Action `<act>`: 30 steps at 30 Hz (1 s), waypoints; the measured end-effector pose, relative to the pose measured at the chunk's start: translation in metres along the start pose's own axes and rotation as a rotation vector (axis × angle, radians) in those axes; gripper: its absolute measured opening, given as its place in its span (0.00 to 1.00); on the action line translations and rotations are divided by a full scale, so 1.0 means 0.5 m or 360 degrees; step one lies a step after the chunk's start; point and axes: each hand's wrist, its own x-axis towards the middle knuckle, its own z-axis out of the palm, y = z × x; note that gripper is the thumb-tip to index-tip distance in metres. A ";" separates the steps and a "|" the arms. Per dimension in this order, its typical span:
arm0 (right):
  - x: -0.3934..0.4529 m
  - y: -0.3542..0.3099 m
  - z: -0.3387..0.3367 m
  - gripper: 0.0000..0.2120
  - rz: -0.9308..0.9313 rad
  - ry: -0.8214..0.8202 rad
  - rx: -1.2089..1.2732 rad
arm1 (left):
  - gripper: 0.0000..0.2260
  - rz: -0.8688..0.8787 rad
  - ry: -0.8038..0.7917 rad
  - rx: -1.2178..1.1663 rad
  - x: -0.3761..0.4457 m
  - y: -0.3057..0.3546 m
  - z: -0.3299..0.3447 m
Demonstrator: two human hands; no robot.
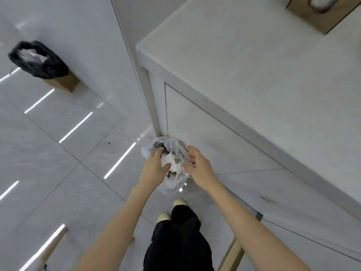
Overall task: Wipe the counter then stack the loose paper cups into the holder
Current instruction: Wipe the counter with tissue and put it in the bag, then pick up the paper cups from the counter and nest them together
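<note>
So both hands are down low over a small bin lined with a whitish plastic bag (170,184), sitting on the tiled floor (48,157) right at the corner of the cabinet. The left hand (154,169) has its grip pinched on a crumpled white paper wad (172,164), thumb on the near side and fingers on the far side, right over the bag's mouth. The right hand (199,167) is just beside it with a loose grip, fingers spread and curled a bit, not grasping anything as far as I can tell; its fingertips are at the bag's rim, though I can't say for sure whether they touch it.

The white bench (254,61) runs up the right side, and the part in view is bare apart from a brown cardboard-looking box (316,18) at the top edge, blurry. No paper cups or holder in view.

Over at the left against the wall there's another bin with a black bag (39,59) on a brown base. The person's dark trousers (179,241) and pale shoes (164,217) show at the bottom.
</note>
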 end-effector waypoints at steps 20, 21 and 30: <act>-0.350 -0.255 -0.539 0.15 -0.0357 0.1008 0.0400 | 0.19 0.1157 -0.0099 -0.0023 -0.218 0.695 -0.084; -0.352 -0.251 -0.571 0.15 -0.0353 0.1046 0.0407 | 0.20 0.1193 -0.0107 -0.0030 -0.215 0.728 -0.070; -0.326 -0.204 -0.847 0.11 -0.0285 0.1383 0.0517 | 0.34 0.1403 0.0048 -0.0061 -0.140 0.952 0.038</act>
